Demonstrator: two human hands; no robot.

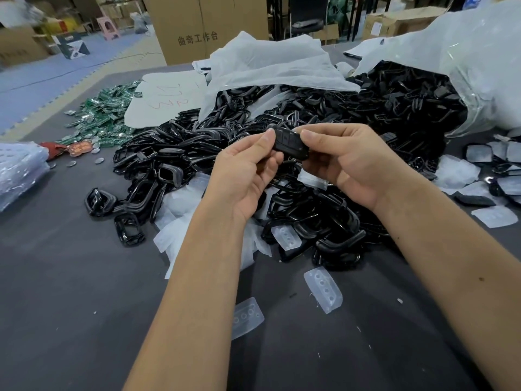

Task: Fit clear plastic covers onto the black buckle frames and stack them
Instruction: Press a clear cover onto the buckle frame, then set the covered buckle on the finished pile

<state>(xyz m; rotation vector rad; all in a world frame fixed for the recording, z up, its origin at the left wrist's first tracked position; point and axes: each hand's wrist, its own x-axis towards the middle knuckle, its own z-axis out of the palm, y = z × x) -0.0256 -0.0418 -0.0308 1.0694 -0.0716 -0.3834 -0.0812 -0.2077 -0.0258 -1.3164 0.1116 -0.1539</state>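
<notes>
Black buckle frame point(290, 143) is held above the middle of the dark table point(70, 306), over the pile of loose black frames point(180, 153). Whether a clear cover is already seated in it cannot be told; its face shows dark panels.

Left hand point(248, 170): thumb and fingers curl round the frame's left end, pinching it. Right hand point(349, 162): thumb on top and fingers beneath, pinching the right end. Both forearms come in from the near edge.

Pile spreads from centre to far right, where more frames spill from a large translucent bag point(465, 66) lying on its side. A second white bag point(267, 66) lies at far centre, partly over the pile. White sheet plastic pokes out under the pile's near side.

Two clear covers lie loose on the near table: one point(322, 289) right of the left forearm, another point(246, 317) touching that forearm's edge. More covers and frames point(485, 170) scatter along the right edge.

Far left: heap of green circuit boards point(104, 119). Left edge: stack of clear plastic trays point(19, 170).

Bare table surface lies near left and near centre, between the forearms. A cardboard box point(203, 26) stands beyond the far edge.
</notes>
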